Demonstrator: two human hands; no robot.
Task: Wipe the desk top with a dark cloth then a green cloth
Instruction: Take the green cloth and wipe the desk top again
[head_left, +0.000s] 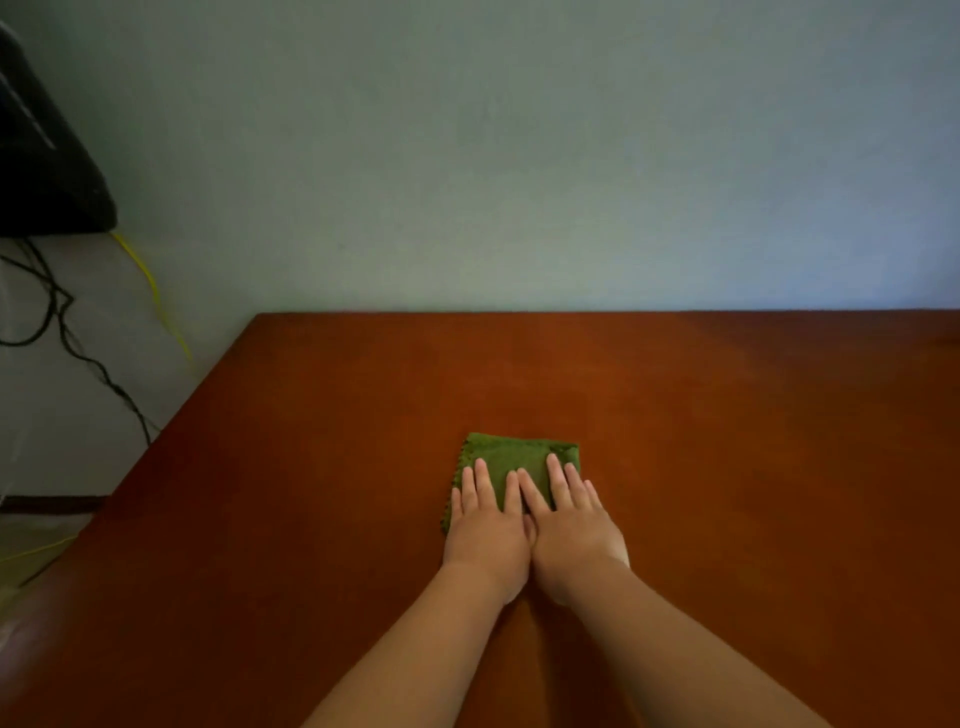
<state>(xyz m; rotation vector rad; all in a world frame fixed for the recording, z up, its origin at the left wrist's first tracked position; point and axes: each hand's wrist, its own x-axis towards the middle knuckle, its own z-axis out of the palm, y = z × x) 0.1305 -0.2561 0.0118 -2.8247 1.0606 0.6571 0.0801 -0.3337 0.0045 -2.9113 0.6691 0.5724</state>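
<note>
A folded green cloth lies flat on the reddish-brown desk top, near its middle. My left hand and my right hand rest palm-down on the cloth's near half, side by side and touching, fingers stretched forward. Both hands press on the cloth rather than grip it. The cloth's far edge and left stitched edge show beyond my fingers. No dark cloth is in view.
A pale wall runs along the desk's far edge. At the upper left stands a black object, with black cables and a yellow wire hanging beside the desk's left edge.
</note>
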